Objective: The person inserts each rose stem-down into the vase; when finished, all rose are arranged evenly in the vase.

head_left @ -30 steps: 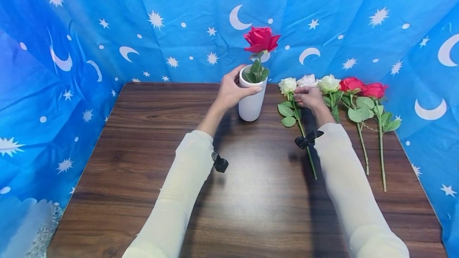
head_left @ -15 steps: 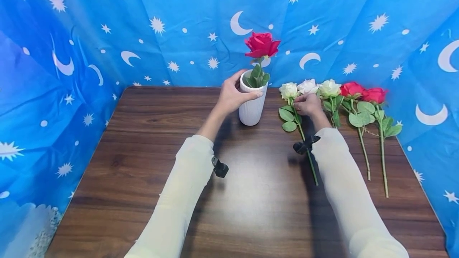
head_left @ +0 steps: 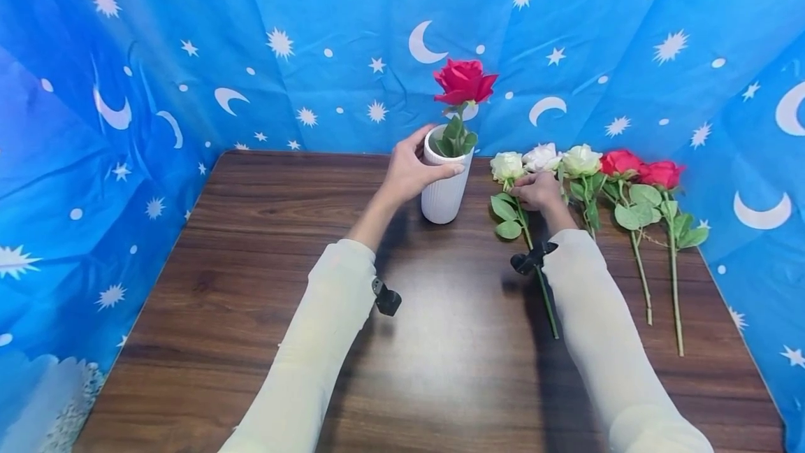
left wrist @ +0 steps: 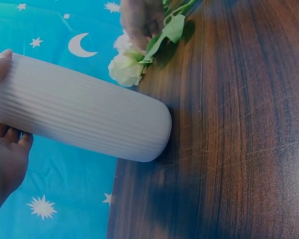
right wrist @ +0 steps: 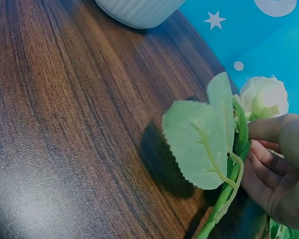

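Thumb and fingers of my left hand (head_left: 405, 170) grip a white ribbed vase (head_left: 442, 191) near its rim. A single red rose (head_left: 464, 81) stands in it, its green leaves at the mouth. In the left wrist view the vase (left wrist: 84, 109) reaches down to the tabletop. To the right, my right hand (head_left: 544, 193) pinches a white rose (head_left: 506, 166) by the stem just below the bloom. That rose lies along the table, stem towards me. The right wrist view shows the fingertips at the green stem (right wrist: 217, 209), beside a broad leaf (right wrist: 197, 144).
Right of the pinched rose lie two more pale roses, one white rose (head_left: 541, 157) and one cream rose (head_left: 581, 161). Beyond them are two red roses (head_left: 662, 174). A blue star-and-moon cloth (head_left: 352, 40) hangs behind the brown wooden table (head_left: 264, 243).
The right hand's fingers have shifted slightly left onto the white rose's stem. My left hand keeps its hold on the vase. The head view has tilted a little.
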Demonstrator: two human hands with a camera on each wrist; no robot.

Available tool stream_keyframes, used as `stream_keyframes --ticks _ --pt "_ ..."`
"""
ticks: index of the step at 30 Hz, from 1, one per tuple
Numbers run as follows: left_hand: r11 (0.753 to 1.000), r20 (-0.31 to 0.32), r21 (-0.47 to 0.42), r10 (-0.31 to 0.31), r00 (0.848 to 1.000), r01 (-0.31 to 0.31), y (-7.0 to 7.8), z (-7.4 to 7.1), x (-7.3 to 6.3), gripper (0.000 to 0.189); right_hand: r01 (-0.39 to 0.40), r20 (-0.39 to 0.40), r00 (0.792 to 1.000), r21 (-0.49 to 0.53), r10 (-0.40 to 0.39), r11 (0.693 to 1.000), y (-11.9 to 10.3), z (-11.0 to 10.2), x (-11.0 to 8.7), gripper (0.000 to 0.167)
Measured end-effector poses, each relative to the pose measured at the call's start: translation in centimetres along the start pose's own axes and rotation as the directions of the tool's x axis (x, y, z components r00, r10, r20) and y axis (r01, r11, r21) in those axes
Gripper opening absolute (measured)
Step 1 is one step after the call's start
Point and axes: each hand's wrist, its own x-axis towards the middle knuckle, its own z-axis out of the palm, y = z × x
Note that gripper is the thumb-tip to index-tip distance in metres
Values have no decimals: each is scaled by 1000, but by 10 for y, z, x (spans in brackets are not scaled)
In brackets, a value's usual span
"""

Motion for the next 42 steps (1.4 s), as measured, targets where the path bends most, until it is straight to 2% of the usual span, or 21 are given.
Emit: stream_keyframes --ticks 8,14,20,27,31,36,39,42 --pt "1000 -4 0 3 1000 -3 1 -1 1 77 23 -15 1000 34 -23 999 -3 -3 2 23" --pt "1000 7 11 -23 1000 23 -1 0 2 79 -10 -9 1000 51 10 999 -7 -5 0 30" --pt "1000 10 9 -27 1000 27 -2 1 2 79 -12 1 1000 168 12 986 -17 -7 -5 36" --pt "1000 7 23 -9 1000 9 0 -1 2 79 -5 33 999 316 -6 949 -27 -15 -8 29" --pt "999 2 34 -8 1000 7 1 -2 2 79 20 10 1000 323 -25 946 -31 -22 -10 27" --pt "999 7 36 -12 1000 12 0 -1 1 80 36 -18 999 419 -32 907 -34 -28 -13 5" --pt "999 11 29 -15 1000 15 0 -1 1 80 52 -27 999 485 -44 873 -36 -31 -17 20" --pt "999 10 27 -18 1000 18 0 -1 1 80 84 -42 996 514 -73 853 -38 -34 -20 24"
